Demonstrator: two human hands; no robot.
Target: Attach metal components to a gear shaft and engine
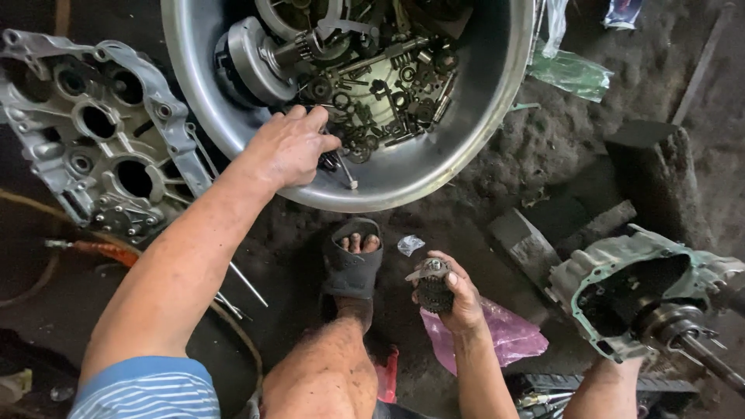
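Digging through the parts bowl [466, 116], gear cluster [434, 287] in the other hand.

Left hand [291, 147] over the rim at 7 o'clock, fingers curled into loose bolts. Right hand [458, 295] gripping the cluster at the sandalled foot's [351, 264] 3 o'clock. Engine cases [93, 132] crowding both sides, bare dirt between.

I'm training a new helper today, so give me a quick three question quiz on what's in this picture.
1. True or false: the right hand holds a gear cluster.
2. Where does the left hand reach? A) metal basin B) pink bag C) engine case
3. What lies left of the basin?

Key: 1 true. 2 A. 3 A grey crankcase half.
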